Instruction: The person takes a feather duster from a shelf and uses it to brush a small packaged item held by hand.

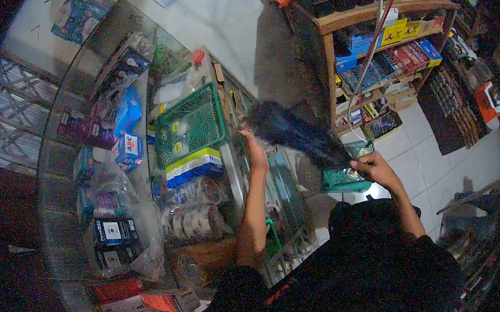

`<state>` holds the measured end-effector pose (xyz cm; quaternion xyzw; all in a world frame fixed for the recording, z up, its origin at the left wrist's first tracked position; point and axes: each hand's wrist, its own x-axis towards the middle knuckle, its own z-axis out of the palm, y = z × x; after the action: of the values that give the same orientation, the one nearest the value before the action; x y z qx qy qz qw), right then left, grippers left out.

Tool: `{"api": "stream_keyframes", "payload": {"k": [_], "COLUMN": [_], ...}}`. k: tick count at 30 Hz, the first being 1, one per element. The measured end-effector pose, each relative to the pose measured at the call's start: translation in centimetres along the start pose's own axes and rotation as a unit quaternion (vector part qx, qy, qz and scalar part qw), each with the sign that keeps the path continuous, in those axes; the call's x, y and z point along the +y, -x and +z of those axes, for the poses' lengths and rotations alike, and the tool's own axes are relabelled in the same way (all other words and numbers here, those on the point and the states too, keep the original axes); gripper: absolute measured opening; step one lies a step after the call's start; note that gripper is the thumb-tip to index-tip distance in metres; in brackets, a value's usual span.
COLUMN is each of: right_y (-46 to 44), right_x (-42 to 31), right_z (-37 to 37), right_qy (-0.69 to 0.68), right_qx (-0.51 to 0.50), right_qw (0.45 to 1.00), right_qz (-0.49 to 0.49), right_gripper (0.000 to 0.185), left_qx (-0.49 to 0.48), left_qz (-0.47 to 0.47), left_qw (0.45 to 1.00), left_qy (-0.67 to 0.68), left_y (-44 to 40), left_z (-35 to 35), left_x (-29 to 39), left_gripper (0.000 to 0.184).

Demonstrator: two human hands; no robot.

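Observation:
My right hand (pixel 376 170) is closed round the handle end of a dark, fluffy feather duster (pixel 298 130). The duster stretches leftward, its far tip above the cabinet edge close to my left hand (pixel 255 152). That hand is raised at the inner edge of the glass display cabinet (pixel 234 172), just right of a green plastic basket (pixel 210 110). Its fingers are mostly turned away, so I cannot tell whether they touch the cabinet or the basket. The basket is tilted on the goods, with a blue, white and yellow-green box (pixel 194 168) below it.
Boxed goods in plastic, among them an ABC box (pixel 127 150), fill the cabinet at left. A wooden shelf (pixel 387 15) with small boxes stands at upper right. Another green basket (pixel 341 181) is beyond my right hand. A pale cable (pixel 367 65) hangs before the shelf.

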<state>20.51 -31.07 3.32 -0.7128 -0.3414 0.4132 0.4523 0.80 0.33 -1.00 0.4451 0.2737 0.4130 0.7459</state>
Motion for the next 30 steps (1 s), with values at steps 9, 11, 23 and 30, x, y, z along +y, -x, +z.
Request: {"api": "stream_keyframes", "payload": {"k": [9,11,23,30], "right_y": [0.3,0.1,0.6,0.3], "right_x": [-0.7,-0.4,-1.2,-1.0], "right_z": [-0.3,0.0,-0.1,0.8], "right_qy": [0.001,-0.020,0.011,-0.011], "right_qx": [-0.004,0.016,-0.030,-0.042], "right_qw": [1.000,1.000,0.999,0.998], "right_qz": [-0.022,-0.012,-0.018,-0.049], "right_gripper": [0.039,0.040,0.041,0.033], "left_qx": [0.000,0.041,0.010,-0.106], "left_qz": [-0.016,-0.020,-0.091,-0.070], "left_qw": [1.000,0.998,0.987,0.984], "left_qy": [-0.023,-0.052,0.133,0.128], "left_y": [-0.7,-0.8,0.3,-1.3], "left_z": [-1.3,-1.5,-3.1,-1.7], "left_x": [-1.1,-1.2,-3.6,-2.6], "left_gripper": [0.091,0.092,0.060,0.054]}}
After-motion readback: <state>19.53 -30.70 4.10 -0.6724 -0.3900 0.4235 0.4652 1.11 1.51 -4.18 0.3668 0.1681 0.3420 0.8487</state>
